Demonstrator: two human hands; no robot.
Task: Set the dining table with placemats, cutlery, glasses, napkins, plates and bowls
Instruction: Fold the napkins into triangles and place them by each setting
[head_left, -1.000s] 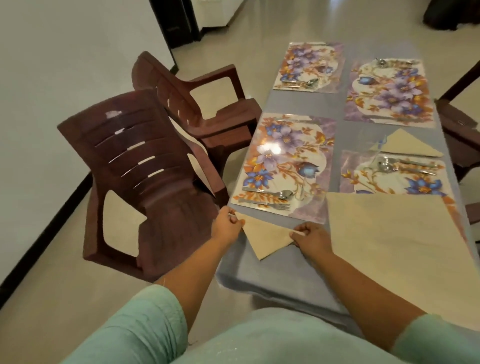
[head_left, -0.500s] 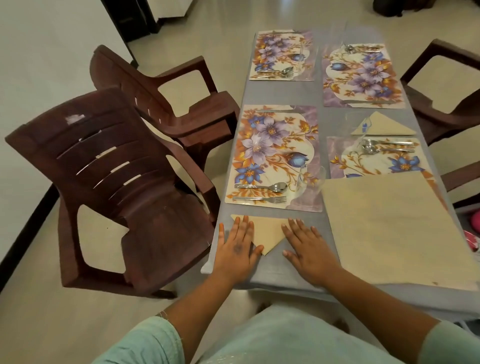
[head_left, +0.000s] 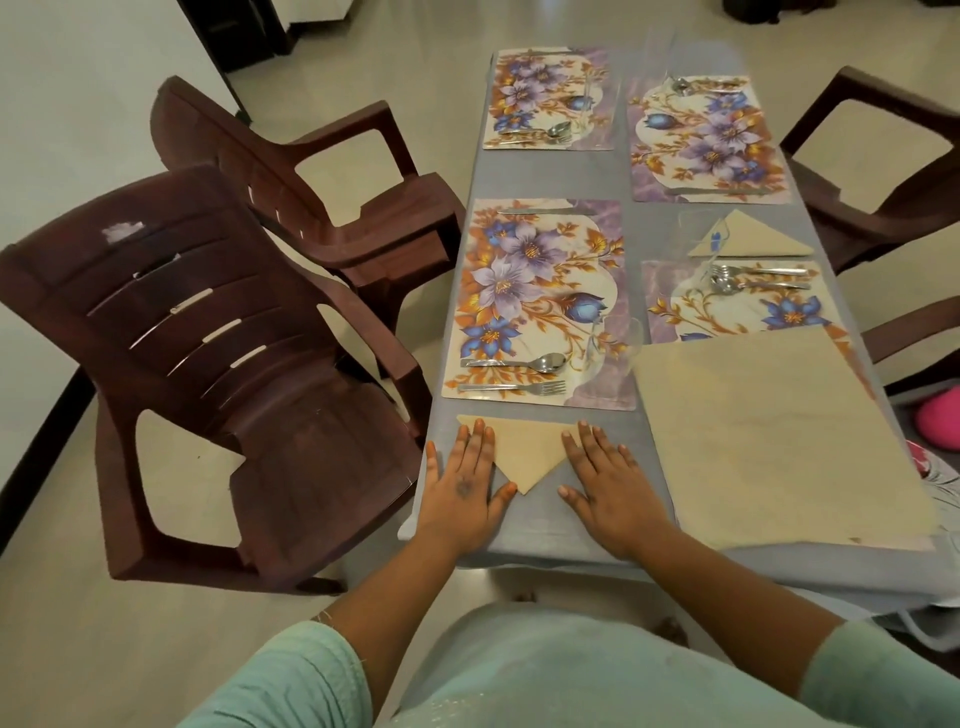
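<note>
Head view shows both hands flat on the grey worktop (head_left: 535, 525), fingers straight, gripping nothing. Left hand (head_left: 464, 486) covers the folded napkin's (head_left: 524, 452) 9 o'clock corner; right hand (head_left: 605, 486) touches its 3 o'clock corner. At 12 o'clock lies a floral placemat (head_left: 540, 291) with spoon (head_left: 519, 362) and fork (head_left: 514, 387).

The grey tablecloth (head_left: 545, 182) is looking like matt woven cloth. The floral placemats (head_left: 540, 301) are showing a smooth, glossy, laminated face. The spoon (head_left: 545, 362) and fork (head_left: 519, 387) are gleaming as polished metal. The folded beige napkin (head_left: 524, 452) is lying matt and soft, like cloth or paper. The brown chairs (head_left: 218, 364) are appearing as moulded plastic with a dull sheen, one scuffed white.
</note>
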